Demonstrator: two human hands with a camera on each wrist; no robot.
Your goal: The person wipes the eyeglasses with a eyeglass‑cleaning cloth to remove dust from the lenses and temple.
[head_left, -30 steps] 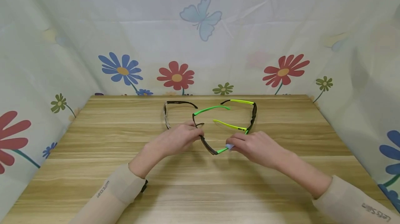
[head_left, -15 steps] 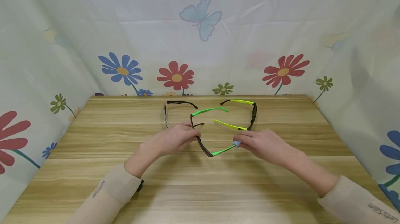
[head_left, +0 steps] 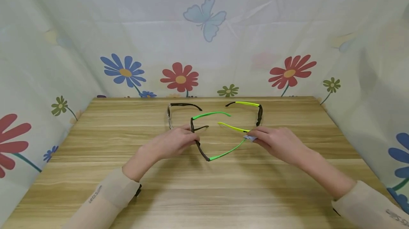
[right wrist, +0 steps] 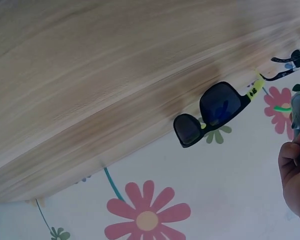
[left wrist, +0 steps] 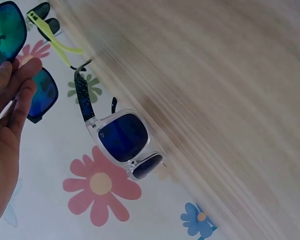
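Observation:
My left hand (head_left: 174,143) holds a pair of sunglasses (head_left: 202,151) by the middle of its dark front frame. Both bright green temples are unfolded and point to the right. In the left wrist view, its mirrored lens (left wrist: 7,35) looks blue-green, with fingers and thumb at the bridge. My right hand (head_left: 281,143) pinches a small light blue cloth (head_left: 250,137) around the end of the nearer green temple (head_left: 227,153). That temple's tip is hidden by cloth and fingers. In the right wrist view, the cloth (right wrist: 297,111) bunches between thumb and fingers.
Behind my left hand, clear-framed sunglasses (left wrist: 124,137) with dark temples stand on the wooden table (head_left: 223,193). Black sunglasses (right wrist: 221,104) with yellow temples stand behind my right hand, partly covered by it. A flower-printed curtain (head_left: 147,37) encloses the table's back and sides.
My right hand has slid the cloth rightward along the nearer green temple, from near the hinge toward its tip. My left hand has shifted slightly left with the sunglasses.

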